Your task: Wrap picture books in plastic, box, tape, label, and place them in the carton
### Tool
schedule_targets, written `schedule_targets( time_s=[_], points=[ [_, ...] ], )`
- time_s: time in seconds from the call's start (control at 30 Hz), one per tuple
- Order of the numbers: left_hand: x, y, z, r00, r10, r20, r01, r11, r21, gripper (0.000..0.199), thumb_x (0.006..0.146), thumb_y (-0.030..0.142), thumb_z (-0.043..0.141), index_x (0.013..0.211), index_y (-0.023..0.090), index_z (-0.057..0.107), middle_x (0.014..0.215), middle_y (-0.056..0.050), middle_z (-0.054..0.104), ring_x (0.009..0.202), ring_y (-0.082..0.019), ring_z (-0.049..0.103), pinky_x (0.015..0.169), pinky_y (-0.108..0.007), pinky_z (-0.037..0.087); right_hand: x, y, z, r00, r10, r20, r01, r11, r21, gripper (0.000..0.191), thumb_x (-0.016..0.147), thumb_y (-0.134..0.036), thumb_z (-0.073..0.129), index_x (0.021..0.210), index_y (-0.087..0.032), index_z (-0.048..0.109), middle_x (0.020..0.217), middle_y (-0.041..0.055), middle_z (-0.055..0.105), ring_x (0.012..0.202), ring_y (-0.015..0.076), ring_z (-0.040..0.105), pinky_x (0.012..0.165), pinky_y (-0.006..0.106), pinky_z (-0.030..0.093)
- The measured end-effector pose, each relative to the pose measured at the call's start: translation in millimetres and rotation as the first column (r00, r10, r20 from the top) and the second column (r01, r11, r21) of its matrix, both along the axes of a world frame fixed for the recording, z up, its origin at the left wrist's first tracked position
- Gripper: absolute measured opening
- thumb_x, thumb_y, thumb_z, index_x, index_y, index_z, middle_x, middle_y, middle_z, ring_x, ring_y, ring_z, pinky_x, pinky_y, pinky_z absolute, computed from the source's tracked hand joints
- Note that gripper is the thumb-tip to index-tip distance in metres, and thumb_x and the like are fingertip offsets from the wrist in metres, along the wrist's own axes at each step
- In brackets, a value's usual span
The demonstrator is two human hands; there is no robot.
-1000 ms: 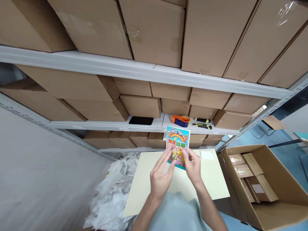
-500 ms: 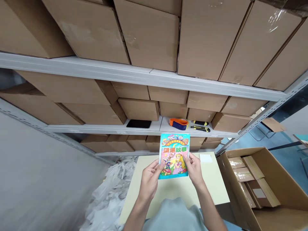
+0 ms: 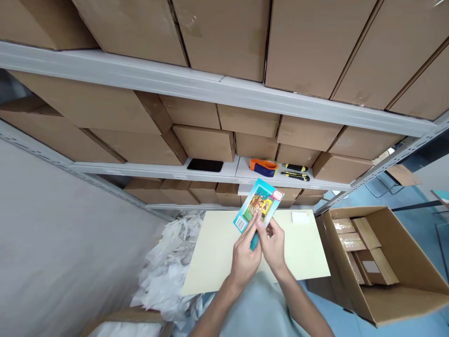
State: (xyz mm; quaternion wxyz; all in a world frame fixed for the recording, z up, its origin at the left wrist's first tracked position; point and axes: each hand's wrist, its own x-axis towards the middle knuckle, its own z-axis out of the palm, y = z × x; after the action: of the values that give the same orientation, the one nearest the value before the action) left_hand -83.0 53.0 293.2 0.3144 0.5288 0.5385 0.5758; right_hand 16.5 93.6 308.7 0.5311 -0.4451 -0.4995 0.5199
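A thin, colourful children's storybook (image 3: 251,205) is held tilted above the pale yellow table, its back cover with a barcode turned up. My left hand (image 3: 245,252) grips its lower end, fingers lying along the cover. On the lower right edge my right hand (image 3: 272,243) is closed, its thumb pressed on the cover close to the left fingers. Both hands meet at the book's lower corner, and some fingers are hidden behind it.
Beneath the hands is the pale table (image 3: 213,243) with a white card (image 3: 300,217). The shelf ahead holds a black phone (image 3: 205,165), an orange-and-blue tape dispenser (image 3: 263,167), cutters (image 3: 295,176) and cartons. White plastic bags (image 3: 164,262) lie left; an open carton (image 3: 403,299) with small boxes stands right.
The storybook has been flipped from its front cover to its back and tilted. My hands have come together at its lower end. The view has tipped downward.
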Motion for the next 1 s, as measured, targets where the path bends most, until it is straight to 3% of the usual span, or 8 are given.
schedule_targets(
  time_s=[0.07,0.23,0.3,0.43,0.57,0.73,0.83,1.0],
  points=[
    [-11,-2,2.0,0.995,-0.053,0.090,0.061,0.994,-0.091,0.061,0.107,0.053,0.068,0.162,0.026,0.065,0.154,-0.013,0.072,0.152,-0.033,0.064,0.131,-0.048,0.053,7,7,-0.5,0.999,-0.023,-0.040,0.022,0.999,-0.042,0.054,0.099,-0.070,0.073,0.109,-0.018,0.083,0.105,0.0088,0.087,0.088,0.0251,0.082,0.083,0.037,0.070],
    [-55,1,1.0,0.936,0.246,0.252,-0.214,0.966,-0.147,0.092,0.106,0.066,0.068,0.179,0.020,0.036,0.161,-0.019,0.065,0.159,-0.029,0.058,0.136,-0.047,0.043,33,23,5.4,0.980,0.148,-0.135,-0.164,0.979,-0.119,0.059,0.092,-0.075,0.080,0.114,-0.020,0.083,0.104,0.0095,0.087,0.089,0.0296,0.083,0.078,0.040,0.070],
    [-67,1,-0.9,0.919,0.238,0.314,-0.191,0.966,-0.173,0.104,0.100,0.067,0.076,0.181,0.021,0.030,0.160,-0.019,0.067,0.156,-0.030,0.060,0.135,-0.046,0.044,38,24,8.6,0.970,0.191,-0.150,-0.211,0.969,-0.132,0.057,0.092,-0.074,0.081,0.115,-0.022,0.083,0.105,0.0088,0.087,0.093,0.0301,0.084,0.079,0.041,0.071],
    [-70,-2,-1.0,0.874,0.128,0.468,0.045,0.939,-0.341,0.106,0.088,0.071,0.087,0.170,0.013,0.053,0.125,-0.020,0.085,0.122,-0.035,0.082,0.104,-0.044,0.068,43,22,10.1,0.964,0.227,-0.139,-0.248,0.954,-0.167,0.060,0.090,-0.076,0.082,0.115,-0.022,0.084,0.103,0.0076,0.088,0.094,0.0307,0.084,0.079,0.040,0.071],
    [-61,-4,-0.3,0.799,0.069,0.598,0.198,0.908,-0.369,0.092,0.069,0.060,0.104,0.142,0.009,0.077,0.100,-0.016,0.088,0.102,-0.036,0.085,0.086,-0.039,0.070,46,21,6.4,0.963,0.243,-0.116,-0.262,0.944,-0.201,0.063,0.089,-0.077,0.082,0.118,-0.022,0.084,0.101,0.0071,0.088,0.100,0.0325,0.084,0.077,0.040,0.070],
    [-54,-6,-6.4,0.734,0.166,0.659,0.095,0.935,-0.342,0.067,0.067,0.056,0.105,0.116,0.014,0.087,0.094,-0.012,0.087,0.096,-0.033,0.085,0.083,-0.040,0.071,53,18,4.9,0.939,0.326,-0.106,-0.342,0.917,-0.207,0.066,0.087,-0.072,0.088,0.132,-0.024,0.082,0.109,0.0065,0.088,0.098,0.0287,0.084,0.085,0.040,0.070],
    [-56,-9,-10.0,0.728,0.216,0.651,0.035,0.936,-0.350,0.066,0.067,0.057,0.104,0.115,0.015,0.087,0.094,-0.012,0.087,0.095,-0.033,0.086,0.084,-0.041,0.072,55,14,5.7,0.938,0.341,-0.064,-0.347,0.916,-0.204,0.071,0.087,-0.072,0.087,0.139,-0.023,0.081,0.109,0.0058,0.088,0.095,0.0264,0.083,0.086,0.039,0.069],
    [-57,-14,-6.8,0.767,0.219,0.603,-0.021,0.948,-0.317,0.069,0.072,0.063,0.101,0.119,0.015,0.087,0.099,-0.013,0.088,0.098,-0.033,0.086,0.087,-0.041,0.072,51,11,3.8,0.955,0.295,-0.021,-0.294,0.938,-0.184,0.066,0.089,-0.075,0.083,0.130,-0.023,0.086,0.116,0.0072,0.088,0.103,0.0304,0.083,0.087,0.043,0.071]
  ],
)
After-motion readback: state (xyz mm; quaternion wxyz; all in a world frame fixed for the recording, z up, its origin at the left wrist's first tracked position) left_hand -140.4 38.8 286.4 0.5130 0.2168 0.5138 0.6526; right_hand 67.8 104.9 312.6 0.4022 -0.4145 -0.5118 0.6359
